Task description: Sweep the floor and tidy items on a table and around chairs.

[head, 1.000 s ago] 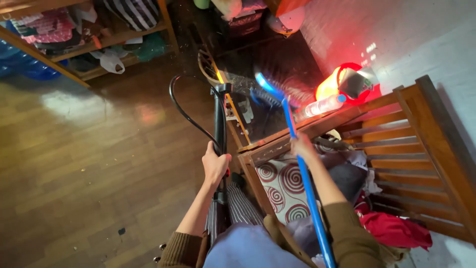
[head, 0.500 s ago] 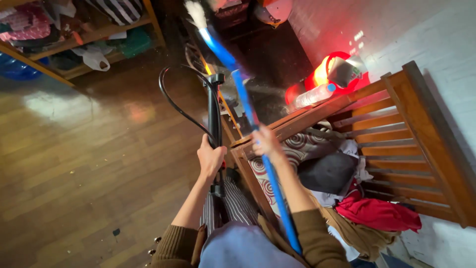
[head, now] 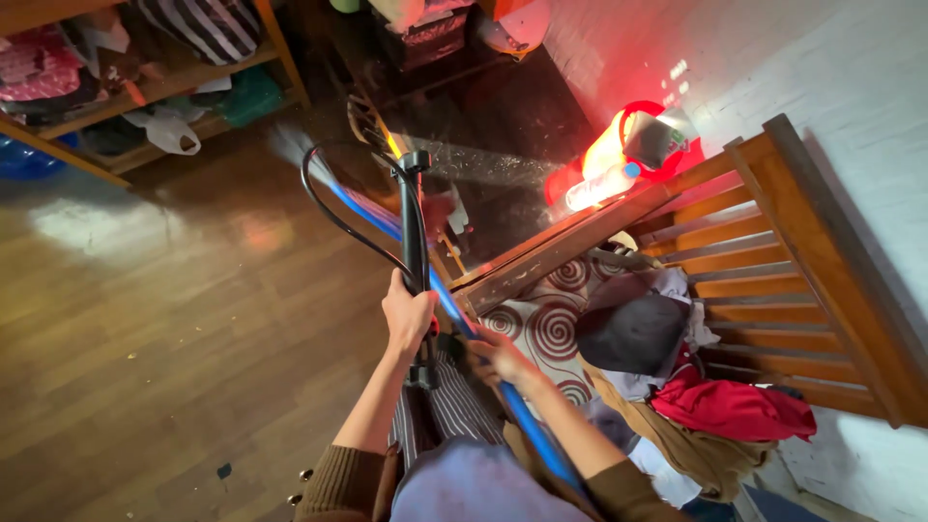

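Observation:
My left hand (head: pixel 408 314) grips an upright black pump-like pole (head: pixel 413 217) with a looping black hose (head: pixel 333 208). My right hand (head: pixel 495 358) holds the blue handle of a broom (head: pixel 440 290). The handle slants up and to the left behind the black pole. Its blurred brush end (head: pixel 290 145) is over the wooden floor (head: pixel 164 319). Both hands are close together near the corner of a wooden bench (head: pixel 773 251).
The slatted wooden bench holds a patterned red-and-white cushion (head: pixel 551 329), dark and red clothes (head: pixel 735 406). A red lit container (head: pixel 638 145) and a plastic bottle (head: pixel 599 187) sit by the white wall. Wooden shelves (head: pixel 145 87) with bags stand at the back left.
The broom has swung from the dark corner on the right across to the left over the floor. My right hand moved down and left. My left hand stayed on the black pole.

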